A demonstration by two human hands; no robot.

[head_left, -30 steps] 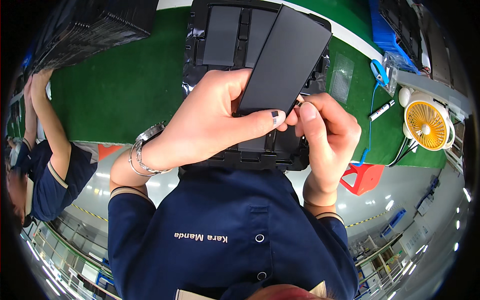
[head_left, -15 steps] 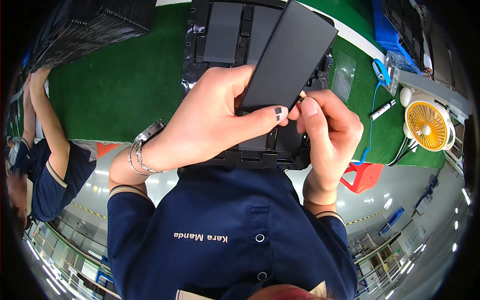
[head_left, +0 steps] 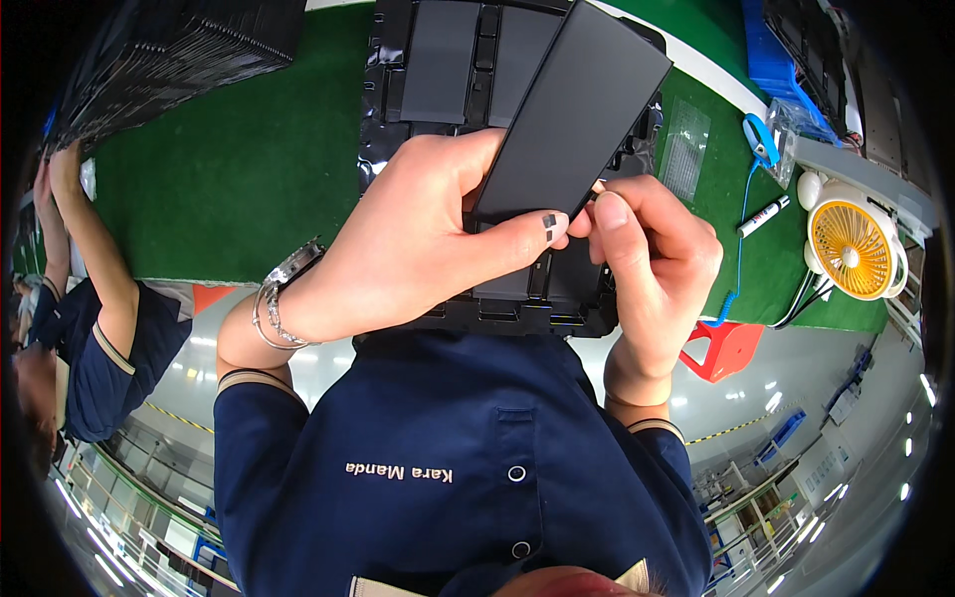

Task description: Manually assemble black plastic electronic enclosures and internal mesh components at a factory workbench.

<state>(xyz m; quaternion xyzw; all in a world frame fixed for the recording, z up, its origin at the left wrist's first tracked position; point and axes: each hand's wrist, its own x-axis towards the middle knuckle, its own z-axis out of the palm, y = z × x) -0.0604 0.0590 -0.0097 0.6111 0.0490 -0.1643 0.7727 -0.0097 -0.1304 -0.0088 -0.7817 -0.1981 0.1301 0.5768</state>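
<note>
A flat, dark, rectangular panel [head_left: 582, 114], like a display screen, is tilted above a black moulded tray [head_left: 485, 60]. My left hand [head_left: 438, 224] grips its near end, with the thumb along the lower edge and the other fingers hidden behind it. Close to the panel's lower right edge, my right hand [head_left: 652, 244] is closed in a pinch of thumb and forefinger. A small pale, copper-toned bit [head_left: 599, 186] shows just above those fingertips; what the pinch holds is too small to make out. Similar dark panels [head_left: 438, 65] lie in the tray's compartments.
The tray rests on a green-topped table [head_left: 239, 189]. A tall stack of black trays [head_left: 189, 50] stands at the far left, with a co-worker's arms [head_left: 95, 219] beside it. To the right are a marker [head_left: 764, 217], a blue cord [head_left: 741, 229] and a yellow fan [head_left: 851, 251].
Both my hands and the panel stay almost still. The tray appears slightly further left. At the left, the co-worker's hands have shifted a little.
</note>
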